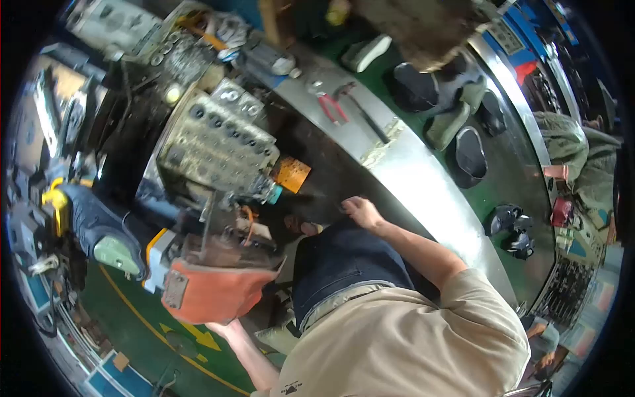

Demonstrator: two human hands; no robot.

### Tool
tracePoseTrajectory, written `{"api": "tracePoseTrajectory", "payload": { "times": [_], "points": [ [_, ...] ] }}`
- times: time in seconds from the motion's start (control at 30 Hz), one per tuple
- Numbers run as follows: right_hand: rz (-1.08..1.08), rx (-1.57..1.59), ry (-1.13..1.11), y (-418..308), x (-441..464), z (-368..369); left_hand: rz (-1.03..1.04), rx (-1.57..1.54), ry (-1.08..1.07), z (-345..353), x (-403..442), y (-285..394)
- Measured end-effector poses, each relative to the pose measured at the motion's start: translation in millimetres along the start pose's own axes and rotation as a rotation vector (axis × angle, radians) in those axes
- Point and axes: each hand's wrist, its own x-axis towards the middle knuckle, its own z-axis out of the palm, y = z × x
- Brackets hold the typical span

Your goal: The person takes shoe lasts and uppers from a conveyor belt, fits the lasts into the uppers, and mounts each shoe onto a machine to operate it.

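Note:
My left hand (223,327) reaches to the lower edge of a worn orange metal housing (215,291); its fingers are hidden behind that housing. My right hand (362,212) rests above my dark trousers (350,255), fingers curled in. Whether something small sits in them I cannot make out. Ahead of me stands a greasy metal block (215,145) with a row of round holes. Beside it is a small orange plate (292,174). Pliers with red handles (327,102) and a hammer (364,112) lie on the metal bench top (423,192).
Several shoes lie beyond the bench, among them a dark one (468,155) and a greenish one (450,126). A green machine part (118,256) stands on the left. Yellow lines and a yellow arrow (192,336) mark the green floor. Another person (541,334) is at the far right.

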Motion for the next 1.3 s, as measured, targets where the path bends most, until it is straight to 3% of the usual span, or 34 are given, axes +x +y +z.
{"api": "tracePoseTrajectory", "payload": {
  "times": [0.1, 0.17, 0.3, 0.37, 0.43, 0.5, 0.57, 0.6, 0.63, 0.7, 0.73, 0.77, 0.83, 0.87, 0.93, 1.03, 1.07, 1.1, 1.13, 1.17, 1.23, 1.3],
  "points": [
    [-0.018, 0.058, -0.071, -10.9, 0.1, -11.9, -0.181, -0.071, 0.192, 22.7, -51.1, -25.7],
    [-0.059, 0.074, -0.062, -14.7, -4.5, -28.7, -0.353, -0.187, 0.071, 5.5, -68.5, -67.7],
    [-0.059, 0.187, -0.129, -13.9, -10.1, -89.3, -0.503, -0.131, -0.013, 73.6, -123.7, -146.7],
    [-0.053, 0.270, -0.148, -7.6, -13.6, -123.8, -0.497, -0.023, -0.169, 111.3, -138.9, -189.0],
    [0.081, 0.480, -0.347, 0.5, -15.3, -165.4, -0.482, 0.082, -0.202, 185.4, -161.7, -223.2],
    [0.193, 0.513, -0.551, 10.0, -17.0, -207.9, -0.624, 0.151, -0.376, 273.0, -216.5, -239.4],
    [0.239, 0.503, -0.614, -4.9, -45.6, -268.4, -0.679, 0.257, -0.636, 336.1, -255.6, -269.1],
    [0.257, 0.798, -0.639, 15.6, -48.5, -288.0, -0.692, 0.324, -0.808, 356.4, -266.0, -290.6],
    [0.180, 0.805, -0.531, 28.0, -64.5, -322.1, -0.704, 0.387, -0.981, 375.6, -274.7, -311.3],
    [0.038, 0.948, -0.317, 55.1, -88.9, -379.5, -0.416, 0.518, -1.389, 412.6, -315.5, -344.9],
    [-0.042, 1.087, -0.221, 69.9, -97.3, -402.5, -0.322, 0.667, -1.465, 423.3, -339.2, -350.3],
    [0.018, 1.257, -0.168, 89.8, -100.9, -430.0, -0.216, 0.810, -1.535, 433.8, -359.3, -355.9],
    [0.152, 1.205, 0.196, 128.0, -122.8, -488.2, -0.301, 0.915, -1.646, 436.9, -370.3, -371.0],
    [0.025, 1.206, 0.315, 189.9, -110.9, -501.4, -0.347, 0.962, -1.636, 434.8, -371.4, -377.6],
    [0.169, 1.188, 0.660, 219.6, -135.6, -540.0, -0.413, 1.014, -1.648, 429.8, -370.6, -389.8],
    [0.504, 0.561, 1.252, 289.0, -142.8, -567.9, -0.446, 1.155, -1.550, 430.5, -363.0, -400.7],
    [0.468, 0.363, 1.365, 335.0, -132.0, -566.5, -0.450, 1.173, -1.541, 432.1, -363.5, -404.1],
    [0.452, 0.065, 1.364, 326.5, -141.1, -575.5, -0.447, 1.194, -1.519, 434.1, -364.0, -404.7],
    [0.281, -0.134, 1.667, 290.1, -139.3, -563.4, -0.439, 1.191, -1.522, 439.3, -368.3, -406.8],
    [0.132, 0.009, 1.585, 266.1, -137.5, -558.6, -0.438, 1.169, -1.540, 446.5, -374.2, -407.5],
    [-0.140, 0.169, 1.207, 230.9, -117.0, -538.0, -0.409, 1.129, -1.566, 455.3, -375.9, -416.9],
    [-0.260, -0.309, 0.877, 196.9, -101.2, -518.6, -0.413, 1.091, -1.588, 465.3, -385.6, -422.4]
  ]
}}
